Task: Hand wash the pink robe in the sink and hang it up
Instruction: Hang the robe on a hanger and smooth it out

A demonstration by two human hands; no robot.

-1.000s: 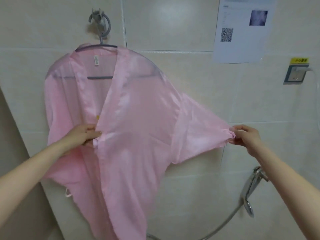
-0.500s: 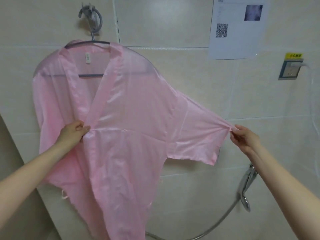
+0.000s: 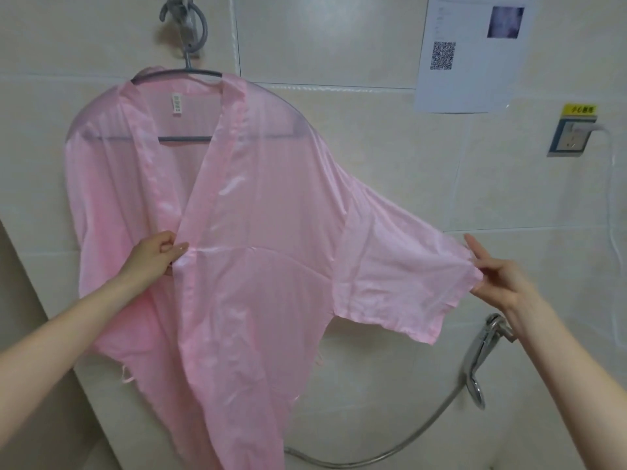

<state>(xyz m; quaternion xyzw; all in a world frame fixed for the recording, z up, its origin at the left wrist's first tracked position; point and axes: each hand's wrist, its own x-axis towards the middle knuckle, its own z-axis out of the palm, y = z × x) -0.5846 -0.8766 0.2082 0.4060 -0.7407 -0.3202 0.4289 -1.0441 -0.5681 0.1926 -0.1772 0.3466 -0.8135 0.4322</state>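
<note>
The left hand (image 3: pixel 154 254) is pinching the front edge of the pink robe (image 3: pixel 258 239), which is hanging on a grey hanger (image 3: pixel 185 73) at the wall's 11 o'clock; the right hand (image 3: pixel 498 278) is gripping its sleeve hem at 3 o'clock.

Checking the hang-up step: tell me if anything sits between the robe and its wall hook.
Nothing visible does. The pink robe already hangs on the grey hanger, which hooks onto the wall hook.
</note>
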